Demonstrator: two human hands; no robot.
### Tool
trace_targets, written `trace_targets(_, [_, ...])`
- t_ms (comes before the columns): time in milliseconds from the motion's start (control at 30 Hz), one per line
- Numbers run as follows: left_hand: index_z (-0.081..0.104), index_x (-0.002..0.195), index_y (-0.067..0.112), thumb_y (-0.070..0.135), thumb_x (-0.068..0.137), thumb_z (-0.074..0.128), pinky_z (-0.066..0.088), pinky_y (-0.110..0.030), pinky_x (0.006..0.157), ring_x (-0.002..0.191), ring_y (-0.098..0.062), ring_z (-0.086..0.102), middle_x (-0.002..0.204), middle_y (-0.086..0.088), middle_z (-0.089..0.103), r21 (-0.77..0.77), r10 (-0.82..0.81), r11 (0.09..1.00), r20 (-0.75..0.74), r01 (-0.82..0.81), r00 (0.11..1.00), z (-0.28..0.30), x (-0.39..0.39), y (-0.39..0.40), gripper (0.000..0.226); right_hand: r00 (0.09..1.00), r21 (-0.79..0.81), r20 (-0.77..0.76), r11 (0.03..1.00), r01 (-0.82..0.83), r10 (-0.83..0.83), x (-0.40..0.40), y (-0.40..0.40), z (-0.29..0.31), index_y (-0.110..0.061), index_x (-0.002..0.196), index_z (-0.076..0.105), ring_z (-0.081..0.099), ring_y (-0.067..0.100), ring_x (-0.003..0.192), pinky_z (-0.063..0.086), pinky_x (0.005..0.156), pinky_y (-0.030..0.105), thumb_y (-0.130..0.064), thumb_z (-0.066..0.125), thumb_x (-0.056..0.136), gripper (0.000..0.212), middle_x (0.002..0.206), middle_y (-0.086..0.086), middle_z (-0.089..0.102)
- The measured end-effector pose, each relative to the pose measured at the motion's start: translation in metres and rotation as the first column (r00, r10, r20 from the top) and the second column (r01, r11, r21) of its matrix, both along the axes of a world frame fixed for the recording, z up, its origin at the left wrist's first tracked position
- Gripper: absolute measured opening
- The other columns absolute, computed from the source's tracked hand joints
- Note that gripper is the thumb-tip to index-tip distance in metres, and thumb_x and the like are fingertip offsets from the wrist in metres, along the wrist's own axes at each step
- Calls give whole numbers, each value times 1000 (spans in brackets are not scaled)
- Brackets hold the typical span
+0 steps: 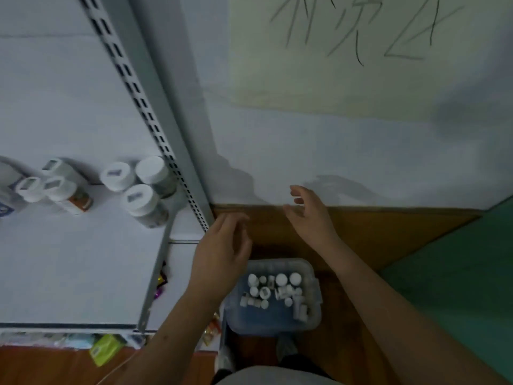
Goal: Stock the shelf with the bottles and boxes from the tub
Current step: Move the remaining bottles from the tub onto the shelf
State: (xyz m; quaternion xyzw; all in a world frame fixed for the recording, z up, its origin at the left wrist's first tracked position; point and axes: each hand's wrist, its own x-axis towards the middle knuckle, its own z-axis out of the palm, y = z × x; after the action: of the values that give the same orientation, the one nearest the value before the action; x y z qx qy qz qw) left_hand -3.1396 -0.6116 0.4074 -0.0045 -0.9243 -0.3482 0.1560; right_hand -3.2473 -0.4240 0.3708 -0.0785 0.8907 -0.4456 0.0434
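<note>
Wood floor point(374, 245) by a pale wall. Tub point(315, 307) sits near, below both hands, w/ small white-capped bottles point(273, 291) jumbled inside. Prob. light, rigid, smooth plastic; pinch each round the body just under the cap. Left hand point(222, 251) & right hand point(311, 218) hover loosely spread, holding nothing. Shelf point(69, 259) at left, stocked bottles point(144, 200) farther back.

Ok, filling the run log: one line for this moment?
left hand empty | right hand empty | both above tub | bottles on shelf
</note>
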Motion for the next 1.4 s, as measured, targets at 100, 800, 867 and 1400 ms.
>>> trace_targets(100, [60, 117, 22, 22, 93, 57, 46, -20, 73, 90, -7, 57, 109, 7, 58, -32, -63, 997, 202, 71, 977, -63, -5, 23, 25, 994, 60, 103, 998, 25, -32, -5, 35, -35, -18, 144, 42, 48, 11, 126, 43, 104, 29, -31, 57, 98, 50, 140, 0, 50])
trace_targets(800, [49, 137, 6, 22, 93, 55, 43, -41, 99, 120, -36, 53, 133, -18, 52, 14, -39, 998, 871, 55, 489, -405, 4, 70, 47, 560, 382, 778, 922, -58, -287, 68, 55, -379, -7, 141, 38, 52, 34, 125, 40, 96, 33, -21, 51, 98, 47, 138, 18, 53])
trace_targets(867, [50, 136, 7, 17, 92, 55, 44, -41, 95, 117, -37, 54, 133, -17, 52, 5, -46, 997, 856, 82, 515, -425, -11, 69, 45, 515, 412, 782, 911, -2, -352, 69, 52, -403, -5, 138, 41, 53, 33, 124, 41, 96, 34, -19, 54, 97, 45, 137, 16, 54])
trace_targets(1400, [35, 147, 22, 53, 84, 62, 19, -47, 115, 141, -32, 23, 152, -4, 37, -372, 5, 789, 800, 489, 600, -541, -59, 97, 75, 442, 365, 786, 902, 232, -432, 67, 35, -518, -5, 122, 45, 61, 34, 113, 51, 92, 49, -39, 79, 76, 67, 124, 15, 62])
